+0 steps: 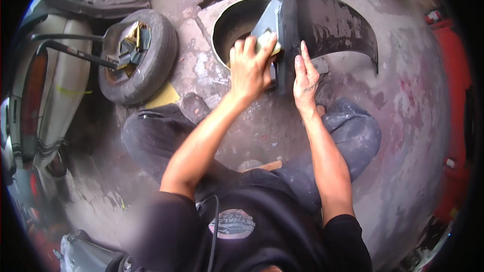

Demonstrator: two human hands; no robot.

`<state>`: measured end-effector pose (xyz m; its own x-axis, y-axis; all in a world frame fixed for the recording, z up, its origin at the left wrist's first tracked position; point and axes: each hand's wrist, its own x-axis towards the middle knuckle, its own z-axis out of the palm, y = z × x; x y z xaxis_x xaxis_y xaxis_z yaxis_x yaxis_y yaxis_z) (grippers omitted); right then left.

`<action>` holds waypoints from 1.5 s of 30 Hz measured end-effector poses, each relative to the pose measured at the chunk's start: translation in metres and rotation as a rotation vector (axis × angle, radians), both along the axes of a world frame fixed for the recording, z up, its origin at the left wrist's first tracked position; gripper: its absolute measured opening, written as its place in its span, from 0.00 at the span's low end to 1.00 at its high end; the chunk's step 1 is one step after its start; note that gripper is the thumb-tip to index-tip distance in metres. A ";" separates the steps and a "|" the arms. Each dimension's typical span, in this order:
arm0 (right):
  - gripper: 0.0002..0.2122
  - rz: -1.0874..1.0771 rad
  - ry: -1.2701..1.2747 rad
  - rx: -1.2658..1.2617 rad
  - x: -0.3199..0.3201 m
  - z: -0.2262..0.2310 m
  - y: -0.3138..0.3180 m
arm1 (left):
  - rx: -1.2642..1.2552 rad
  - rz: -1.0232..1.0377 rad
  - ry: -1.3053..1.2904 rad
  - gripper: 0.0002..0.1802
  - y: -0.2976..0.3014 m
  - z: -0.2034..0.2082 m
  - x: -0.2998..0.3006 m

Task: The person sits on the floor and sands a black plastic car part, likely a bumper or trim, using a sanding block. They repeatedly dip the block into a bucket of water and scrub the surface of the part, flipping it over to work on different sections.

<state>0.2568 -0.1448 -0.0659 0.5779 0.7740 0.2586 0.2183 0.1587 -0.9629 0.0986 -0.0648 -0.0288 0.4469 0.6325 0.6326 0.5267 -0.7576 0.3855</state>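
A dark curved car fender (333, 25) with patchy, scuffed paint stands in front of me, its flat grey-blue end turned left. My left hand (248, 66) is closed around a small pale, yellowish pad (265, 41), pressed to that grey end. The pad's underside is hidden. Along the fender's near edge rests my right hand (305, 83), its fingers stretched out straight and laid against the panel. Behind the left hand is a round, dark-bottomed basin (218, 35), partly covered by the fender.
At left a tyre (164, 55) lies with scraps of sheet (133, 45) inside its ring, beside a yellow sheet (165, 95). Car parts (65, 85) line the left side. A red panel (454, 95) borders the right. A wooden strip (269, 166) lies between my legs.
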 end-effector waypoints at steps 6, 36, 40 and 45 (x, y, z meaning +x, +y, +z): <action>0.23 0.030 0.056 -0.122 0.003 0.003 -0.006 | -0.061 0.169 -0.034 0.28 0.051 -0.004 0.013; 0.23 0.004 -0.066 -0.088 -0.005 0.004 -0.008 | 0.009 0.101 0.019 0.31 0.032 0.009 0.016; 0.23 0.019 0.048 -0.175 -0.007 0.010 -0.005 | 0.052 0.109 0.021 0.29 0.095 0.016 0.037; 0.23 0.017 -0.029 -0.075 -0.007 0.005 -0.009 | -0.054 0.008 -0.089 0.34 -0.006 -0.003 0.001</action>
<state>0.2497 -0.1541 -0.0606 0.5574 0.8017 0.2157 0.2444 0.0899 -0.9655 0.0996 -0.0711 -0.0316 0.3847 0.6705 0.6344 0.4946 -0.7300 0.4716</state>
